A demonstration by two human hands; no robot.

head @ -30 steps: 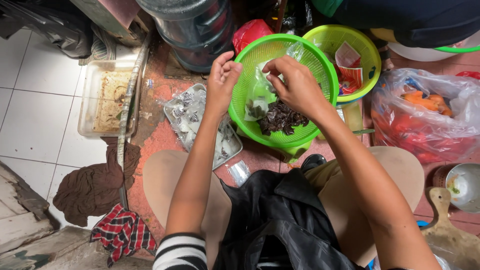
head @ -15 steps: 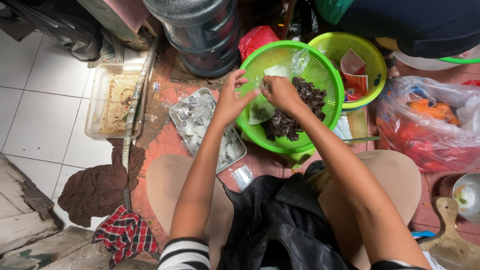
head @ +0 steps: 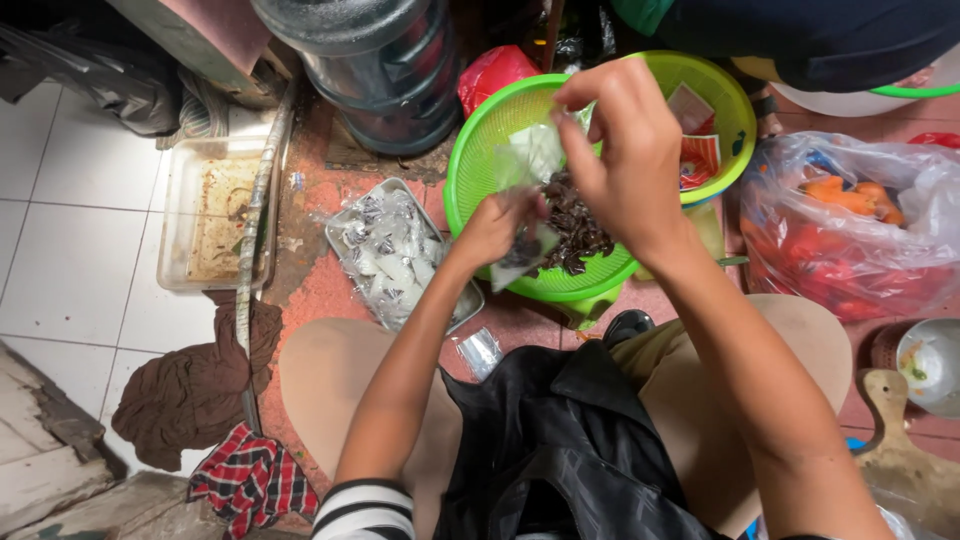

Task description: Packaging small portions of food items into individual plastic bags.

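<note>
Pinching the top of a small clear plastic bag [head: 525, 190], the right hand [head: 625, 150] has its fingers closed on it, while the left hand [head: 495, 225] grips the bottom end, which has some dark stuff inside. Bag hangs right over the green colander [head: 470, 170] holding a pile of dark dried bits [head: 580, 225]. Just left of it, a metal tray [head: 345, 225] is loaded with little filled packets [head: 385, 260], so I'd say a good batch is done, with plenty in the colander left to pack.
</note>
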